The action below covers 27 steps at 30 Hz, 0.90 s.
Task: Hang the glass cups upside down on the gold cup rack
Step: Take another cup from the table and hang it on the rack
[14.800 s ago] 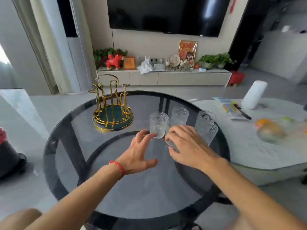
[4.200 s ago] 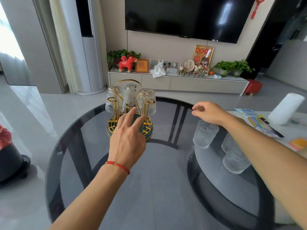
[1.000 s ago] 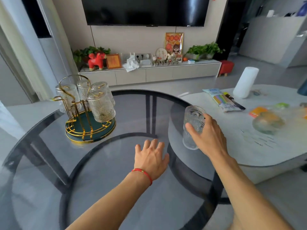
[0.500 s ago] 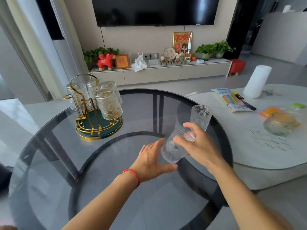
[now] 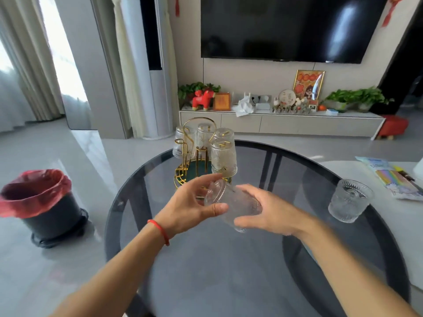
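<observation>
The gold cup rack [image 5: 183, 177] stands at the far side of the round glass table [image 5: 229, 271], with several ribbed glass cups hung upside down on it, the nearest one [image 5: 223, 160] at its right. A clear ribbed glass cup [image 5: 231, 203] lies tilted on its side in the air just in front of the rack. My left hand [image 5: 187, 207] grips its base end, and my right hand [image 5: 265, 212] holds its rim end from below. One more glass cup [image 5: 349, 200] stands upright near the table's right edge.
A black bin with a red liner [image 5: 43, 202] stands on the floor to the left. A white side table [image 5: 407, 216] with a colourful packet [image 5: 396, 179] adjoins on the right. A TV cabinet with ornaments [image 5: 281, 121] runs along the back wall.
Both hands have carried the glass cup up and toward the rack, tipping it onto its side. My left hand now grips its base. My view has swung left.
</observation>
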Each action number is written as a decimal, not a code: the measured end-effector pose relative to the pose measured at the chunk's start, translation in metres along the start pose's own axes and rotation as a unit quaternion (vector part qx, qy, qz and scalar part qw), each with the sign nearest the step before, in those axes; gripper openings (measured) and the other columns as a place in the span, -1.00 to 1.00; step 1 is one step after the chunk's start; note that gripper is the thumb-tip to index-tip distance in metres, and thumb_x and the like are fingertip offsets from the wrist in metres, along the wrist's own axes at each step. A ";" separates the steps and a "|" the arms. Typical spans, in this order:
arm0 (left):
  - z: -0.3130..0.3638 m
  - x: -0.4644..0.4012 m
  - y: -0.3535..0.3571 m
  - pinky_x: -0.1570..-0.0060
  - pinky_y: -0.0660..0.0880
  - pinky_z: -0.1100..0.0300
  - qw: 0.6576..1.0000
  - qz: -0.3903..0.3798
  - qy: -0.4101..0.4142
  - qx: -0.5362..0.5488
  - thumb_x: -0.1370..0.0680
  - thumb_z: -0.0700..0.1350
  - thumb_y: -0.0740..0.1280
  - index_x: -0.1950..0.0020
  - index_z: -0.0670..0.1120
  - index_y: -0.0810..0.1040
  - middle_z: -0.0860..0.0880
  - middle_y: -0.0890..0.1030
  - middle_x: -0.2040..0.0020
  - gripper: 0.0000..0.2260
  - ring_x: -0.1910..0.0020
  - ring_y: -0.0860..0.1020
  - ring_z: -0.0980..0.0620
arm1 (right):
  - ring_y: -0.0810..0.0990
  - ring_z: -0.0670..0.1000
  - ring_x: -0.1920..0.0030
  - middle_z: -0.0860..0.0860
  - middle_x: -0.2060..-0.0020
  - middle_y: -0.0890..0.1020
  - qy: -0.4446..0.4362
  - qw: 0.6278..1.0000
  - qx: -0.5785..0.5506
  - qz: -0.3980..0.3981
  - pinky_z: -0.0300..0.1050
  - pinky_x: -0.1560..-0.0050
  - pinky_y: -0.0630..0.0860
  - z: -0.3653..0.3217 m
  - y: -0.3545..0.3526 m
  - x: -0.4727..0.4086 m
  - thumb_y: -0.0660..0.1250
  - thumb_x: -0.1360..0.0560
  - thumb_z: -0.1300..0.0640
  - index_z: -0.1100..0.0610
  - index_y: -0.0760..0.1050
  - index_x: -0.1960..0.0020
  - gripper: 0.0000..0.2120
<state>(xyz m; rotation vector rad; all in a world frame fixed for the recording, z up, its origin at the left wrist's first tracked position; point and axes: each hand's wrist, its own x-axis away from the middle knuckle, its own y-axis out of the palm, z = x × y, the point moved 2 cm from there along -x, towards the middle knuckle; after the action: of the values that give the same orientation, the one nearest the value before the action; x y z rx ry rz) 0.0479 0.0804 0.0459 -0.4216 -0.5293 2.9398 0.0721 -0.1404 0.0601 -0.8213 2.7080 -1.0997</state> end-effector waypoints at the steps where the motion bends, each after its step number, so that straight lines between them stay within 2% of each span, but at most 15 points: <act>1: 0.000 -0.002 -0.010 -0.09 0.65 0.00 1.000 0.011 0.008 0.004 -0.33 0.11 0.60 -0.47 0.08 0.47 -0.05 0.61 -0.16 -0.27 -0.10 0.64 -0.05 | 0.56 -0.17 -0.30 -0.24 -0.34 0.56 -0.015 0.999 0.035 0.011 -0.07 -0.35 0.51 -0.013 0.005 -0.010 0.56 -0.34 -0.19 -0.28 0.32 -0.48 -0.23; 3: 0.002 -0.005 -0.022 -0.07 0.65 -0.03 0.999 0.029 0.027 0.003 -0.35 0.07 0.62 -0.46 0.10 0.45 -0.07 0.59 -0.13 -0.29 -0.08 0.63 -0.11 | 0.50 -0.13 -0.34 -0.20 -0.39 0.51 -0.049 0.996 0.062 0.038 -0.24 -0.26 0.48 -0.034 0.011 -0.027 0.58 -0.33 -0.17 -0.32 0.21 -0.55 -0.11; 5: 0.001 -0.010 -0.035 -0.06 0.64 0.01 0.998 0.054 0.044 0.000 -0.33 0.11 0.61 -0.43 0.14 0.45 -0.04 0.61 -0.12 -0.29 -0.06 0.65 -0.09 | 0.53 -0.14 -0.29 -0.20 -0.35 0.54 -0.091 0.993 0.053 0.051 -0.44 -0.09 0.44 -0.052 0.015 -0.044 0.59 -0.35 -0.07 -0.31 0.22 -0.55 -0.11; 6: 0.000 -0.012 -0.040 -0.05 0.64 0.06 0.996 0.078 0.051 0.007 -0.33 0.14 0.59 -0.41 0.15 0.46 -0.02 0.62 -0.13 -0.32 -0.06 0.66 -0.04 | 0.54 -0.14 -0.27 -0.21 -0.34 0.55 -0.103 0.992 0.040 0.057 -0.43 -0.07 0.45 -0.060 0.014 -0.052 0.60 -0.35 -0.03 -0.30 0.25 -0.53 -0.13; 8: -0.005 -0.017 -0.054 -0.05 0.62 0.16 0.986 0.149 0.053 0.059 -0.39 0.16 0.51 -0.37 0.10 0.51 -0.03 0.65 -0.15 -0.43 -0.09 0.67 0.03 | 0.57 -0.10 -0.24 -0.20 -0.29 0.57 -0.109 0.991 0.008 0.083 -0.28 -0.11 0.51 -0.076 0.011 -0.069 0.64 -0.33 0.01 -0.23 0.35 -0.47 -0.20; 11: -0.022 -0.023 -0.071 -0.07 0.65 0.01 0.955 0.238 -0.009 0.177 -0.58 0.21 0.26 -0.23 0.03 0.60 -0.08 0.67 -0.14 -0.64 -0.08 0.67 -0.09 | 0.55 -0.08 -0.21 -0.18 -0.22 0.55 -0.109 0.982 -0.063 0.142 -0.07 -0.13 0.57 -0.100 0.001 -0.094 0.68 -0.27 -0.02 -0.11 0.41 -0.38 -0.24; 13: -0.039 -0.024 -0.081 -0.06 0.65 -0.04 0.938 0.275 -0.082 0.197 -0.65 0.16 0.15 -0.15 0.07 0.58 -0.05 0.61 -0.17 -0.71 -0.06 0.65 -0.10 | 0.54 -0.05 -0.22 -0.19 -0.22 0.52 -0.130 0.968 -0.115 0.183 0.03 -0.18 0.59 -0.119 -0.007 -0.115 0.67 -0.23 -0.05 -0.08 0.43 -0.35 -0.24; 16: -0.062 -0.020 -0.084 -0.08 0.62 -0.12 0.924 0.322 -0.163 0.125 -0.64 0.10 0.11 -0.18 0.03 0.48 0.00 0.55 -0.12 -0.75 -0.05 0.61 -0.09 | 0.53 0.04 -0.31 -0.05 -0.31 0.54 -0.156 0.952 -0.119 0.237 0.13 -0.31 0.54 -0.143 -0.016 -0.147 0.69 -0.25 -0.04 -0.03 0.43 -0.37 -0.22; 18: -0.068 -0.018 -0.083 -0.13 0.59 -0.18 0.917 0.346 -0.180 0.079 -0.63 0.09 0.12 -0.17 0.00 0.45 -0.03 0.55 -0.07 -0.75 -0.06 0.59 -0.11 | 0.48 0.04 -0.37 -0.01 -0.38 0.51 -0.158 0.950 -0.069 0.261 -0.01 -0.31 0.46 -0.152 -0.018 -0.167 0.70 -0.28 -0.05 0.02 0.41 -0.40 -0.20; 20: -0.072 -0.019 -0.084 -0.15 0.52 -0.04 0.920 0.349 -0.174 0.019 -0.62 0.06 0.15 -0.21 -0.04 0.47 -0.11 0.53 -0.20 -0.73 -0.08 0.53 -0.07 | 0.46 0.02 -0.36 0.01 -0.41 0.51 -0.143 0.951 -0.014 0.275 -0.13 -0.21 0.37 -0.156 -0.014 -0.185 0.69 -0.28 -0.09 0.05 0.41 -0.42 -0.19; 22: -0.074 -0.019 -0.086 -0.10 0.35 0.13 0.922 0.351 -0.165 -0.021 -0.62 0.02 0.18 -0.26 -0.07 0.49 -0.12 0.49 -0.30 -0.71 -0.08 0.45 0.02 | 0.47 0.00 -0.28 0.02 -0.41 0.52 -0.117 0.953 0.034 0.277 -0.13 -0.16 0.38 -0.153 -0.008 -0.197 0.68 -0.28 -0.11 0.05 0.41 -0.44 -0.17; 25: -0.073 -0.018 -0.086 -0.05 0.29 0.18 0.922 0.349 -0.161 -0.055 -0.64 0.01 0.17 -0.31 -0.09 0.47 -0.13 0.46 -0.35 -0.70 -0.04 0.41 0.05 | 0.52 0.08 -0.31 0.07 -0.40 0.54 -0.084 0.953 0.100 0.275 0.01 -0.24 0.50 -0.145 -0.002 -0.209 0.67 -0.28 -0.12 0.08 0.40 -0.46 -0.14; 27: -0.073 -0.019 -0.085 -0.04 0.30 0.19 0.922 0.346 -0.158 -0.072 -0.65 0.01 0.16 -0.32 -0.10 0.46 -0.13 0.45 -0.38 -0.69 -0.04 0.41 0.07 | 0.53 0.11 -0.32 0.09 -0.37 0.56 -0.067 0.954 0.118 0.268 -0.01 -0.24 0.49 -0.139 0.001 -0.215 0.67 -0.29 -0.14 0.12 0.40 -0.46 -0.14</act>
<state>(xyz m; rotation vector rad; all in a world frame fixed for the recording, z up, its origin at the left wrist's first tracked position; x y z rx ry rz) 0.0935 0.1799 0.0151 -0.1608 -0.7706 3.7026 0.2137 0.0579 0.1396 -0.1012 2.3982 -1.1438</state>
